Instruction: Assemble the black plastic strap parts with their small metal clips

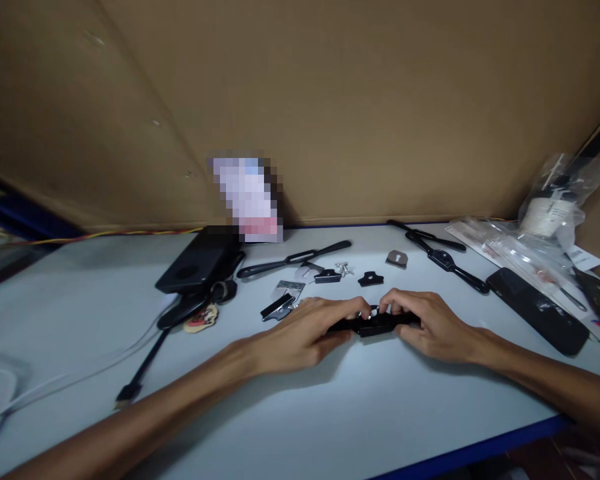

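Observation:
A black spokeshave [377,325] is held level just above the table, between my two hands. My left hand [313,333] grips its left handle, index finger bent onto the middle of the tool. On the other side my right hand [433,327] is closed round the right handle, with fingertips at the small round metal adjusters in the centre. Beyond them lie a black cap piece [371,279], a slotted grey blade [397,259] and a small pile of silver screws [344,269]. More caps and blades, including a black cap [278,307], rest beside my left hand.
A spokeshave body [295,259] lies behind the parts; another spokeshave [450,261] lies to the right. A black phone [537,310] and plastic bags [525,257] sit at right. At left are a black box-shaped device [197,260] and cables. A cardboard wall [360,113] closes the back.

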`<move>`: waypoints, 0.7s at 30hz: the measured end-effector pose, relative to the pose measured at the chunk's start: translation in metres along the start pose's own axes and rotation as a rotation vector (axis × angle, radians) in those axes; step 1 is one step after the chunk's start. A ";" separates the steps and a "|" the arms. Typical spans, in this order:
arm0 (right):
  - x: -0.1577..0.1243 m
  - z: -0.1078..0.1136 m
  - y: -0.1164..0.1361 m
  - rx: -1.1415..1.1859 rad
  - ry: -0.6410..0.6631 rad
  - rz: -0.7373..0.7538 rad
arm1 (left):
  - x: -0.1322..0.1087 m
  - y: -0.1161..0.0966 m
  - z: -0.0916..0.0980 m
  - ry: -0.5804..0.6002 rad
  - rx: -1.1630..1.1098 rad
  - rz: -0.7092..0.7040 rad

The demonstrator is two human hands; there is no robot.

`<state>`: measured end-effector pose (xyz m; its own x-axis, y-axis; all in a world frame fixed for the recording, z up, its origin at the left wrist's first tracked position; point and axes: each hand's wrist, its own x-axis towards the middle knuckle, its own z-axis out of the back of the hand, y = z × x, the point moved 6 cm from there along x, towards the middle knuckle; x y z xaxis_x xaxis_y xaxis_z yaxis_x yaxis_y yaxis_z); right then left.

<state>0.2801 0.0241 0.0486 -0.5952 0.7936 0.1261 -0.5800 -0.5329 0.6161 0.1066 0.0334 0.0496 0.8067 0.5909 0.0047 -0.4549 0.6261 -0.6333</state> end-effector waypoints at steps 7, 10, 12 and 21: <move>0.002 -0.001 0.007 -0.029 0.045 0.027 | 0.000 -0.006 -0.002 -0.009 0.109 -0.047; 0.003 0.000 0.002 -0.046 0.013 -0.033 | -0.001 -0.004 -0.003 -0.044 0.117 0.006; 0.003 0.001 -0.001 -0.040 -0.009 -0.055 | -0.001 -0.002 -0.003 -0.081 0.103 0.046; -0.002 0.007 0.006 -0.087 -0.186 0.122 | -0.001 0.002 -0.002 -0.193 0.111 0.058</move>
<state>0.2814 0.0213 0.0576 -0.5557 0.7578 0.3419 -0.5606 -0.6452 0.5191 0.1058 0.0328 0.0466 0.6956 0.7075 0.1252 -0.5461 0.6338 -0.5478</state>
